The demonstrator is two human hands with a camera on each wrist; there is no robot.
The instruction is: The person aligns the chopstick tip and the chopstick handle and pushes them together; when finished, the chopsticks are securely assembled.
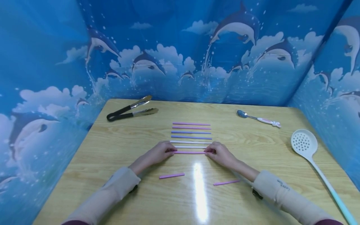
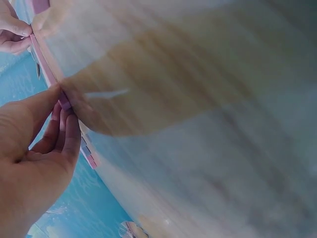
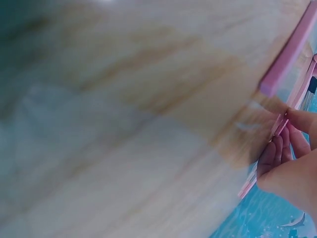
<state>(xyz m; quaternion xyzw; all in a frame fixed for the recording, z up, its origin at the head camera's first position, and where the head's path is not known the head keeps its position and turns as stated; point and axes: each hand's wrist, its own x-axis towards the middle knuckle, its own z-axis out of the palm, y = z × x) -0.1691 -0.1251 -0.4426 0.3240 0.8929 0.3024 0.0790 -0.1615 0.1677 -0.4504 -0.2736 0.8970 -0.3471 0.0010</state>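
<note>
A long thin pink stick [image 1: 189, 152] lies crosswise at the near end of a row of sticks, with a hand at each end. My left hand [image 1: 163, 151] pinches its left end between thumb and fingers; the left wrist view shows this pinch [image 2: 54, 124] close up. At the right end, my right hand [image 1: 220, 153] pinches the stick the same way, as the right wrist view shows [image 3: 292, 144]. Just beyond lie parallel white sticks [image 1: 191, 147], then blue sticks [image 1: 191, 137], then pink-purple sticks [image 1: 191, 123] farthest away.
Two shorter pink sticks lie nearer me, one at left [image 1: 172, 176] and one at right [image 1: 225, 183]. Black-handled tongs [image 1: 123, 113] rest at the back left. A spoon [image 1: 260, 119] and a slotted ladle [image 1: 305, 143] lie right. Dolphin-print curtains [image 1: 174, 47] border the wooden table [image 1: 118, 143].
</note>
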